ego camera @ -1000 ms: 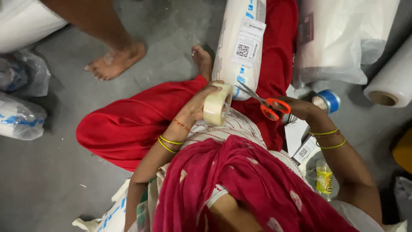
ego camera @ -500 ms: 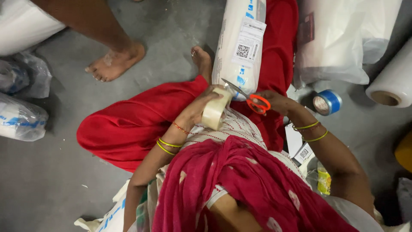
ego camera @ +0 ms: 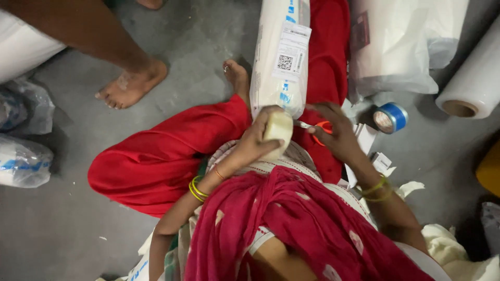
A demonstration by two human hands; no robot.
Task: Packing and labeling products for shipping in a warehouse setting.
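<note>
The right hand [ego camera: 338, 136], gripping scissors [ego camera: 319, 126], had drawn in to the tape roll [ego camera: 277, 132] clasped by the left hand [ego camera: 255, 145], blades meeting the tape.

We see a bare grey concrete floor [ego camera: 198, 47], scuffed, with small white scraps lower left. Light is flat and soft, shadows faint. Clear plastic bags [ego camera: 23, 140] sit at the left edge. A big white plastic sack [ego camera: 401, 47] lies top right, and a film roll [ego camera: 474, 88] on a cardboard core beside it. A blue tape roll [ego camera: 390, 118] lies on the floor below the sack. Another person's bare foot [ego camera: 130, 86] stands upper left. No walls or windows in view.
</note>
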